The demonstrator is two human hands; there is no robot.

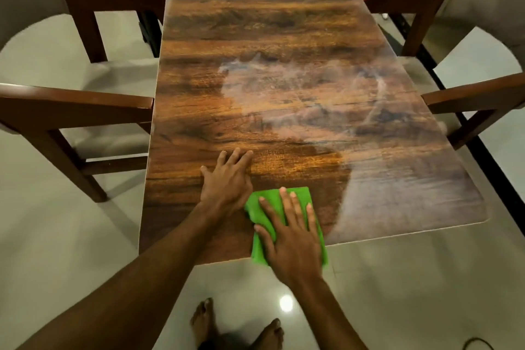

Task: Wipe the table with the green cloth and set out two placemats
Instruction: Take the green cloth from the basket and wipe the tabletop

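Note:
A long wooden table [255, 65] with dark grain runs away from me. A green cloth [262, 203] lies folded at the near edge of the table. My right hand [292, 233] presses flat on the cloth, fingers spread, and covers most of it. My left hand [227, 179] rests flat on the bare wood just left of the cloth, fingers apart, holding nothing. A hazy, whitish film [383, 173] covers the right and middle of the tabletop; the wood near my hands looks darker and glossier. No placemats are in view.
Wooden armchairs with pale cushions stand on both sides: two on the left [71, 111] and two on the right [468, 94]. The floor [412, 293] is pale glossy tile. My bare feet [235, 324] show below the table's near edge.

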